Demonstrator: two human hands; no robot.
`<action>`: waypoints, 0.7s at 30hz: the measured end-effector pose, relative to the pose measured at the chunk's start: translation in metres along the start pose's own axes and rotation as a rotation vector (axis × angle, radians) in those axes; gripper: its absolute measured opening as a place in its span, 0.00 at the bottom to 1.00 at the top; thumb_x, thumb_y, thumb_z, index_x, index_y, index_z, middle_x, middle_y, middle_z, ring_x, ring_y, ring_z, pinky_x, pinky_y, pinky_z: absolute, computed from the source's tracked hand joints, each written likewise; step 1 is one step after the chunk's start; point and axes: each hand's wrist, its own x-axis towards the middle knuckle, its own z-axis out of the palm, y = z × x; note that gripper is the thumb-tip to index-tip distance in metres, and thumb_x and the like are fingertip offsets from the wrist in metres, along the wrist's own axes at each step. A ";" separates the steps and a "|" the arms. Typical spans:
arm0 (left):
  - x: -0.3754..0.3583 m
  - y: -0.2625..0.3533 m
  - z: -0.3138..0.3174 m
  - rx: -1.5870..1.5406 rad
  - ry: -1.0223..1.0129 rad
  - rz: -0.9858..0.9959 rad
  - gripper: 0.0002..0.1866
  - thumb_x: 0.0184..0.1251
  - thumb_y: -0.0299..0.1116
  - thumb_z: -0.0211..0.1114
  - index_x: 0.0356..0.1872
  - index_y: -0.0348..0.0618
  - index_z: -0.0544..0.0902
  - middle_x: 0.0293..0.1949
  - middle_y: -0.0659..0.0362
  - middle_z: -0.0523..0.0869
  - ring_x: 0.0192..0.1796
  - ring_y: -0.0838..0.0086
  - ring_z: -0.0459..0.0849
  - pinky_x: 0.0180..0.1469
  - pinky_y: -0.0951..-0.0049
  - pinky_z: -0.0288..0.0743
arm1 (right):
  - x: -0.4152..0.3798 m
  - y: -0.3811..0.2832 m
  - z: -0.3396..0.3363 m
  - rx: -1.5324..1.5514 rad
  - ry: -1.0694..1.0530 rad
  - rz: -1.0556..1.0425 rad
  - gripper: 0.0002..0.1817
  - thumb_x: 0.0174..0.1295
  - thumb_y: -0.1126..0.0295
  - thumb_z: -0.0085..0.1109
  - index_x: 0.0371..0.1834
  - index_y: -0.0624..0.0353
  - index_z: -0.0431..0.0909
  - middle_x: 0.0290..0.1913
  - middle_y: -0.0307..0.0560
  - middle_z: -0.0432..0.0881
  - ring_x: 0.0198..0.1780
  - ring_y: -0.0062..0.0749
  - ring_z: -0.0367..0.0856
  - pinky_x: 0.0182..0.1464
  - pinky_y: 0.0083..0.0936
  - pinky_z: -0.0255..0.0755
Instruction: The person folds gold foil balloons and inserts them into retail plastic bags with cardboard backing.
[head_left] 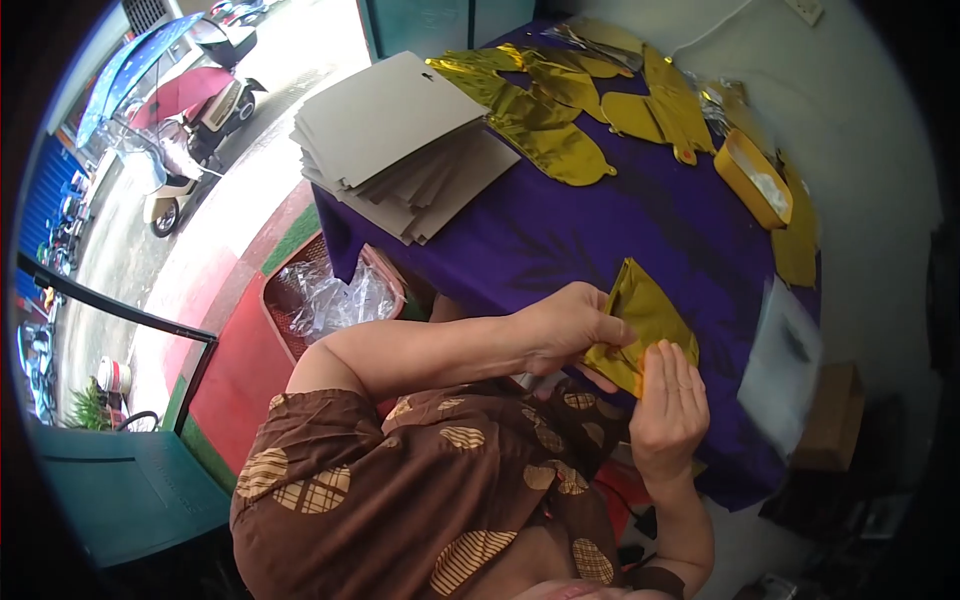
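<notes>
A gold foil balloon (655, 312), flat and folded to a pointed shape, is held over the near edge of the purple-covered table. My left hand (578, 325) grips its left side, thumb on top and fingers partly hidden beneath. Against its lower right edge my right hand (672, 405) presses with straight fingers held together; its thumb is hidden behind the foil. More flat gold foil balloons (560, 140) lie spread at the far side of the table, several with rounded tips.
A stack of grey cardboard sheets (400, 120) sits at the table's left corner. To the right are a yellow container (752, 180) with white contents and a clear plastic bag (780, 365). A red basket (290, 300) holds clear plastic wrap. Outside stand scooters (205, 130).
</notes>
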 end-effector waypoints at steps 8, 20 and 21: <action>-0.092 0.068 -0.034 1.252 0.585 1.061 0.14 0.68 0.25 0.68 0.53 0.38 0.85 0.45 0.54 0.91 0.44 0.71 0.91 0.46 0.73 0.83 | -0.031 0.059 -0.046 0.569 0.211 0.860 0.08 0.68 0.81 0.57 0.46 0.71 0.83 0.40 0.47 0.87 0.37 0.31 0.83 0.41 0.25 0.77; -0.159 0.101 -0.118 2.092 1.218 0.394 0.20 0.70 0.37 0.65 0.56 0.35 0.80 0.61 0.43 0.81 0.69 0.51 0.75 0.73 0.51 0.62 | -0.087 0.108 -0.009 1.579 0.438 1.202 0.17 0.71 0.76 0.56 0.61 0.71 0.76 0.55 0.51 0.83 0.52 0.32 0.83 0.58 0.29 0.77; -0.160 0.103 -0.115 2.093 1.199 0.344 0.18 0.71 0.37 0.63 0.55 0.35 0.80 0.60 0.44 0.82 0.68 0.52 0.75 0.73 0.51 0.62 | -0.089 0.110 -0.007 1.592 0.437 1.211 0.17 0.71 0.76 0.55 0.61 0.71 0.76 0.55 0.51 0.83 0.53 0.32 0.84 0.58 0.30 0.77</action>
